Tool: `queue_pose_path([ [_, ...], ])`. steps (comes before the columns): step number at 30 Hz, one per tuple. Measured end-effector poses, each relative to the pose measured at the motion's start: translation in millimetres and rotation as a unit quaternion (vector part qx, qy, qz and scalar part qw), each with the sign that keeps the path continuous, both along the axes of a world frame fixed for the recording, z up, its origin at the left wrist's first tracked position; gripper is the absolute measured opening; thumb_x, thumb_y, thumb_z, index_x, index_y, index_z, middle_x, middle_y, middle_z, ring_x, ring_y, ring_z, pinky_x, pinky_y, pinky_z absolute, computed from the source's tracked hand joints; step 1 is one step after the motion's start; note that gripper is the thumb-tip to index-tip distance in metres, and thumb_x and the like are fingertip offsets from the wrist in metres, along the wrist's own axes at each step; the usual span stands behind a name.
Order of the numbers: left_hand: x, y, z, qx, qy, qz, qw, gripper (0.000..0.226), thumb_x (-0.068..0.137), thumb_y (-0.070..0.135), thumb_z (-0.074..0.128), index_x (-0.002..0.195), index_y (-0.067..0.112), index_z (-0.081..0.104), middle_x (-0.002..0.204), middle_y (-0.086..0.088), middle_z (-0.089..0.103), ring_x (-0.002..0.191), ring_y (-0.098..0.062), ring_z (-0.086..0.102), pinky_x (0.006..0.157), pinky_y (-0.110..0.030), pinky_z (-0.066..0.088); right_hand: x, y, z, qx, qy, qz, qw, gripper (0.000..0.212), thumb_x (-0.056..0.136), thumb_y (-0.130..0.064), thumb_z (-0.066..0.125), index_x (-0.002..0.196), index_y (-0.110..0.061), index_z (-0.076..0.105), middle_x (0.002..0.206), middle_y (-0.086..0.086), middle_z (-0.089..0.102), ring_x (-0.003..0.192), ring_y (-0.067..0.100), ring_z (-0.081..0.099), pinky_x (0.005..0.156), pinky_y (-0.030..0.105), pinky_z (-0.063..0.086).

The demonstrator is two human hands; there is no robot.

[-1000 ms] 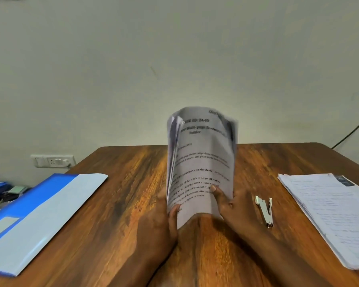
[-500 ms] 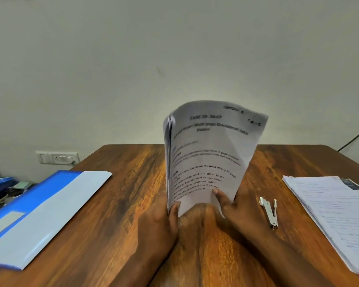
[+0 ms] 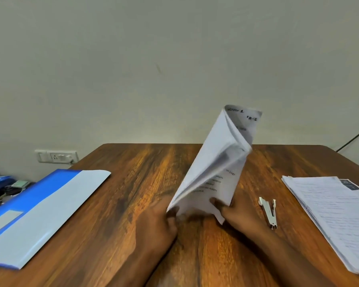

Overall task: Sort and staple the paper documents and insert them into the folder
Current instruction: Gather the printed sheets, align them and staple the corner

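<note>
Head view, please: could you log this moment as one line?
both hands hold white printed paper stack upright, curled | left hand, right hand grip bottom | small white stapler untouched | blue plastic folder unfilled

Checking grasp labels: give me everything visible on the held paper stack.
The paper stack is a set of white printed sheets with black text, held upright above the wooden table, tilted to the right. It curls, the left edge folding over so blank backs show. The top carries handwritten marks, too blurred to read surely. The left hand pinches its lower left corner; the right hand grips the lower right edge, thumb on the front.
</note>
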State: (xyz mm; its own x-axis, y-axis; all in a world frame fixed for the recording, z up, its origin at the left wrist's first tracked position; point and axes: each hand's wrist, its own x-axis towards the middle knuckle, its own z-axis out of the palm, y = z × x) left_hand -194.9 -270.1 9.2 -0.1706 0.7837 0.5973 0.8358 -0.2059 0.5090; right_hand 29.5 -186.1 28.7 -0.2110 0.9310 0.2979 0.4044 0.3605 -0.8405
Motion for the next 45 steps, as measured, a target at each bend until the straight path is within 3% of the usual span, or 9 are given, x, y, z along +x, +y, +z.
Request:
queue_pose_path([
  [3,4.2,-2.3,7.2,0.044,-0.148,0.01,0.988,0.025,0.091,0.019,0.078,0.096,0.043,0.071,0.082,0.026,0.073,0.075,0.0,0.071,0.063,-0.037,0.061,-1.4,-1.9,0.6,-0.055,0.078,0.0,0.995,0.037,0.089,-0.022,0.082,0.118,-0.036,0.066,0.108,-0.023,0.07,0.104,0.006,0.068,0.085,0.028,0.057],
  [6,5.6,-3.2,13.8,0.035,-0.321,0.005,0.947,0.021,0.088,0.025,0.083,0.103,0.036,0.073,0.088,0.024,0.077,0.077,-0.003,0.075,0.065,-0.034,0.063,-2.1,-1.7,-1.2,-0.125,0.16,0.057,0.977,0.052,0.083,-0.016,0.087,0.128,-0.03,0.066,0.121,-0.008,0.076,0.113,0.014,0.072,0.102,0.046,0.057],
  [11,3.6,-3.7,19.7,0.038,-0.487,-0.086,0.868,0.045,0.075,0.022,0.085,0.116,0.02,0.068,0.106,0.001,0.081,0.088,-0.014,0.078,0.064,-0.024,0.06,-11.7,-11.0,2.2,-0.195,0.267,0.19,0.925,0.06,0.083,0.005,0.077,0.137,-0.017,0.059,0.13,0.005,0.073,0.121,0.022,0.07,0.102,0.041,0.057],
  [16,8.3,-2.2,7.4,0.003,-0.446,-0.143,0.884,0.057,0.088,0.017,0.083,0.138,0.022,0.056,0.127,0.007,0.073,0.117,-0.014,0.071,0.09,-0.034,0.061,-15.8,-18.2,4.0,-0.2,0.24,0.22,0.924,0.062,0.083,0.002,0.078,0.137,-0.02,0.057,0.13,0.004,0.073,0.121,0.023,0.069,0.103,0.046,0.056],
  [21,0.4,2.5,3.9,0.048,-0.457,-0.07,0.886,0.041,0.089,0.015,0.08,0.124,0.027,0.064,0.115,0.006,0.077,0.108,-0.015,0.074,0.083,-0.032,0.063,-8.1,-8.0,9.1,-0.183,0.283,0.146,0.93,0.044,0.083,-0.015,0.084,0.124,-0.009,0.069,0.119,0.012,0.077,0.107,0.037,0.072,0.086,0.053,0.055],
  [27,-4.9,3.8,10.8,0.08,-0.458,-0.072,0.883,0.026,0.094,0.013,0.073,0.106,0.036,0.076,0.105,0.008,0.08,0.094,-0.019,0.078,0.074,-0.044,0.064,27.0,9.6,26.0,-0.101,0.422,-0.025,0.901,0.054,0.078,-0.015,0.085,0.128,-0.016,0.067,0.12,0.007,0.077,0.109,0.033,0.074,0.096,0.059,0.057],
  [35,-10.0,2.1,13.9,0.106,-0.464,-0.022,0.879,0.008,0.094,0.012,0.074,0.099,0.009,0.069,0.092,-0.004,0.078,0.072,-0.008,0.077,0.055,-0.024,0.06,38.5,14.7,29.1,-0.093,0.374,-0.054,0.921,0.038,0.081,-0.009,0.082,0.117,-0.009,0.07,0.109,0.005,0.08,0.093,0.028,0.079,0.07,0.037,0.064],
  [40,-5.0,-5.7,22.0,0.141,-0.39,-0.037,0.909,0.007,0.094,0.005,0.071,0.095,0.01,0.067,0.089,0.006,0.071,0.07,0.011,0.07,0.05,-0.008,0.049,36.4,19.8,19.1,-0.141,0.255,-0.043,0.956,0.038,0.083,-0.001,0.081,0.117,-0.015,0.072,0.114,0.006,0.079,0.09,0.032,0.078,0.079,0.045,0.063],
  [45,-9.6,-5.8,9.9,0.184,-0.303,-0.024,0.935,0.016,0.095,0.032,0.076,0.11,0.036,0.074,0.099,0.025,0.075,0.09,-0.004,0.073,0.065,-0.018,0.058,32.2,18.1,17.7,-0.118,0.243,-0.069,0.96,0.034,0.081,-0.008,0.085,0.109,-0.02,0.07,0.115,0.005,0.077,0.099,0.033,0.073,0.086,0.05,0.062],
])
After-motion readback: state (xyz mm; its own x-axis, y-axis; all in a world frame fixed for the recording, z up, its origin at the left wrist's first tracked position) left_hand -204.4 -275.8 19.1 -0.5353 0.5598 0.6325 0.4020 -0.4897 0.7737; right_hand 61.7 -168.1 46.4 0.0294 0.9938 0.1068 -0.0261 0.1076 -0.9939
